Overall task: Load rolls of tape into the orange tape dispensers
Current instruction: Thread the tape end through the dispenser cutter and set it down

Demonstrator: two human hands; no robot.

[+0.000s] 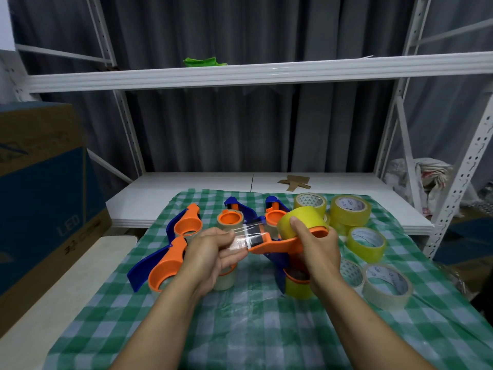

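My right hand (316,248) grips an orange tape dispenser (277,245) held above the table, thumb pressed on the yellow tape roll (306,218) seated in it. My left hand (213,249) pinches the clear tape strip (246,236) drawn from that roll over the dispenser's front end. Below my right hand lies another dispenser with a yellow roll (297,285). More orange-and-blue dispensers lie at left (170,263) (186,222) and behind (232,217) (274,213). Loose rolls sit at right: yellow (350,209) (366,243) and clear (386,285).
A green checked cloth (253,329) covers the table. A white shelf board (202,182) lies behind it with cardboard scraps (294,181). A large blue and brown carton (40,182) stands at left. White rack posts (458,188) rise at right.
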